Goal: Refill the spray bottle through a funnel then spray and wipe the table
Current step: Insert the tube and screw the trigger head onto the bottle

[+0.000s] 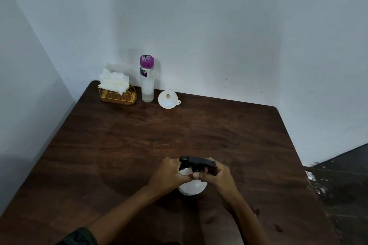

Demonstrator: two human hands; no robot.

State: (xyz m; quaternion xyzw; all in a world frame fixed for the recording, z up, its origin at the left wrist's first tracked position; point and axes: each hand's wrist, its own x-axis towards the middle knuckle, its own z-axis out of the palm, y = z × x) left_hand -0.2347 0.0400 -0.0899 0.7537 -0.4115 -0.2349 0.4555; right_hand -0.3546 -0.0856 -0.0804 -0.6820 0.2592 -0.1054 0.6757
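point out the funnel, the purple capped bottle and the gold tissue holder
funnel [167, 103]: head view, on the white inner cone below its hole
purple capped bottle [147, 87]: head view, on the clear body midway up
gold tissue holder [117, 96]: head view, on its wire front

Both bare forearms reach in from the bottom edge and converge, so the hands meet close together with their fingers nearly touching. The left hand [169, 173] comes from the lower left, a dark sleeve [79, 236] showing near its elbow, fingers curled round the neck of the spray bottle [192, 187]. The right hand [220, 177] comes from the lower right, wrist bent inward, fingers curled round the bottle's black spray head [197, 160]
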